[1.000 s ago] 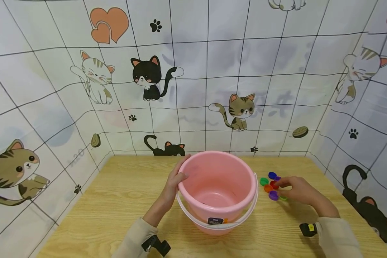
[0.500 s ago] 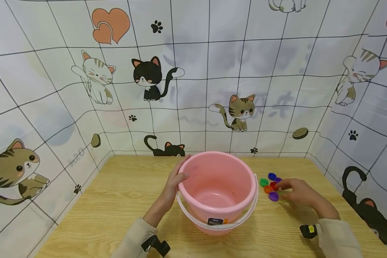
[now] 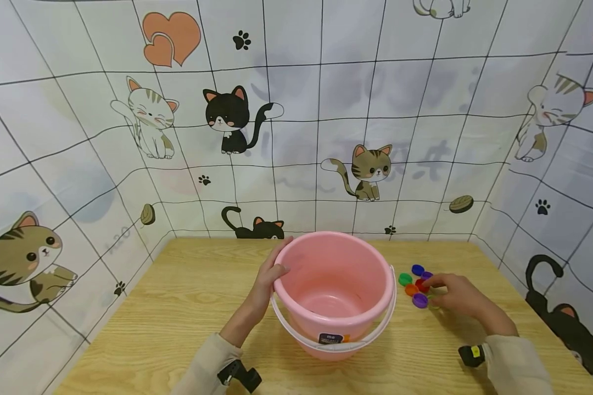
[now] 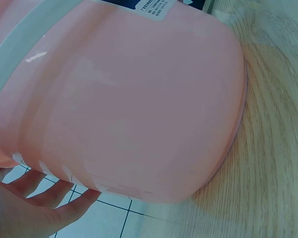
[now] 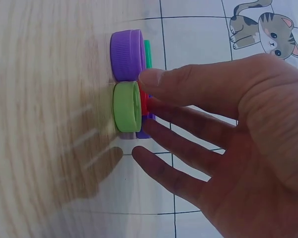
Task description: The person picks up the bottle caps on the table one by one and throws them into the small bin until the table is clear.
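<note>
My left hand (image 3: 263,280) grips the rim of a pink bucket (image 3: 329,334) on its left side, thumb over the rim and fingers along the outside. In the left wrist view the bucket wall (image 4: 139,99) fills most of the picture. My right hand (image 3: 459,293) is over a cluster of coloured bottle caps, index fingertip at the red cap (image 3: 420,286). The right wrist view shows the thumb apart from the fingers, near a purple cap (image 5: 126,55) and a light green cap (image 5: 126,106). The red cap is partly hidden there.
Beside the bucket lie a blue cap (image 3: 417,270), a green cap (image 3: 404,279) and an orange cap (image 3: 411,289). A white handle (image 3: 336,346) hangs down the bucket's front. The wooden table (image 3: 188,307) meets a cat-printed wall covering (image 3: 291,137) at back and sides.
The right hand has shifted slightly, covering more of the light green cap in the head view. The left hand and bucket have stayed in place.
</note>
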A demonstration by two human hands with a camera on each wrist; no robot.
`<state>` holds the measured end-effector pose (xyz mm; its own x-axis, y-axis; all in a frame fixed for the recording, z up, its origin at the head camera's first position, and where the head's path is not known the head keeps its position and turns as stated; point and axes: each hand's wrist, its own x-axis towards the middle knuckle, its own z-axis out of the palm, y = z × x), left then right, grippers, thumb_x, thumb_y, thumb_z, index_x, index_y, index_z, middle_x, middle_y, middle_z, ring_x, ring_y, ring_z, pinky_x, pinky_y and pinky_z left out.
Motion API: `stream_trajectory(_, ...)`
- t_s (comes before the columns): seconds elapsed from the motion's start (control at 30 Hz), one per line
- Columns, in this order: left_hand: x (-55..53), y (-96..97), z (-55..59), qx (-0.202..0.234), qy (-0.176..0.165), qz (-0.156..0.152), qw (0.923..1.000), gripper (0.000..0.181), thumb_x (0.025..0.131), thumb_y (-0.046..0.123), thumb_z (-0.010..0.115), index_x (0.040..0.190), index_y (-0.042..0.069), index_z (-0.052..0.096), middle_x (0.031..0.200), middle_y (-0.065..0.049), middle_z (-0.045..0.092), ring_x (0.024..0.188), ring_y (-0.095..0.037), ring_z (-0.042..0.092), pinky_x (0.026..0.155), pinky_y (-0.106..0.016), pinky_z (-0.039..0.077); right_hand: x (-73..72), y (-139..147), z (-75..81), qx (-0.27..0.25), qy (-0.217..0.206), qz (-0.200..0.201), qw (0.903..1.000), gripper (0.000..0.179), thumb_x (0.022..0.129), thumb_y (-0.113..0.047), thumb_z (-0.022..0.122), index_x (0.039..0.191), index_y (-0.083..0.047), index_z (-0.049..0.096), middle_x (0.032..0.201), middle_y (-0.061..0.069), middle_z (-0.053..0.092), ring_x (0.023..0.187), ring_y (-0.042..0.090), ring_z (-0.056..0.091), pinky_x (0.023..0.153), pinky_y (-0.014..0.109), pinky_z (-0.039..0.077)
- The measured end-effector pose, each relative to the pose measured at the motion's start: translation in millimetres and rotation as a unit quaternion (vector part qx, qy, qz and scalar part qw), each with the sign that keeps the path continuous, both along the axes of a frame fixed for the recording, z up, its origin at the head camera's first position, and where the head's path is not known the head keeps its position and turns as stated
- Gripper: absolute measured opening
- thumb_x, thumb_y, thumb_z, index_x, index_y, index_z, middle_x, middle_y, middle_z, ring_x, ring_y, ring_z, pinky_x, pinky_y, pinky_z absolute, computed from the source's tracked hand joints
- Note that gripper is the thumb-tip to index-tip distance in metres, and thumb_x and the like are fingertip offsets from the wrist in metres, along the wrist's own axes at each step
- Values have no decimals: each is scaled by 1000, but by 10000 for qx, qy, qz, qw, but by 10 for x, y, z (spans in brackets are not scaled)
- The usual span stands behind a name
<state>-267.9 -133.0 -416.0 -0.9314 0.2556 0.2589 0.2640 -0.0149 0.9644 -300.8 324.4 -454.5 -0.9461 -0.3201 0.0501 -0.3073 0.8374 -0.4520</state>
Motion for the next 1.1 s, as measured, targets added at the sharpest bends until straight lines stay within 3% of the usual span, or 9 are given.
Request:
stream_trajectory(0.4, 10, 3, 10, 32, -3, -5, 10000, 67, 91, 26, 46, 156, 40, 39, 157, -4, 44, 132, -33, 52, 105, -50, 48, -40, 14, -51, -41, -24, 50, 10000, 31, 82, -7, 79, 111, 0, 75, 115, 24, 74, 113, 52, 64, 95, 67, 50)
stream_trajectory(0.63, 7, 8, 15, 40, -6, -58, 10000, 68, 91, 26, 46, 157, 40, 38, 158, -5, 42, 133, -35, 52, 106, -56, 47, -28, -4, -43, -138, -208, -38, 9997, 33, 81, -1, 77, 113, 3, 74, 115, 26, 73, 112, 51, 65, 92, 61, 55)
stream_trajectory(0.8, 1, 11, 17, 20, -38, -20, 10000, 67, 90, 26, 47, 155, 41, 39, 157, -4, 43, 132, -33, 52, 106, -52, 48, -30, -8, -30, -208, -300, -62, 9993, 32, 80, 1, 76, 112, 4, 73, 113, 27, 73, 107, 48, 69, 87, 54, 59)
stream_trajectory(1.1, 3, 14, 12, -4, -42, -17, 10000, 67, 91, 27, 47, 156, 42, 39, 158, -2, 42, 135, -30, 51, 108, -50, 46, -58, -3, -46, -117, -336, -2, 9994, 33, 79, 4, 75, 112, 5, 73, 112, 25, 74, 107, 47, 69, 90, 58, 57)
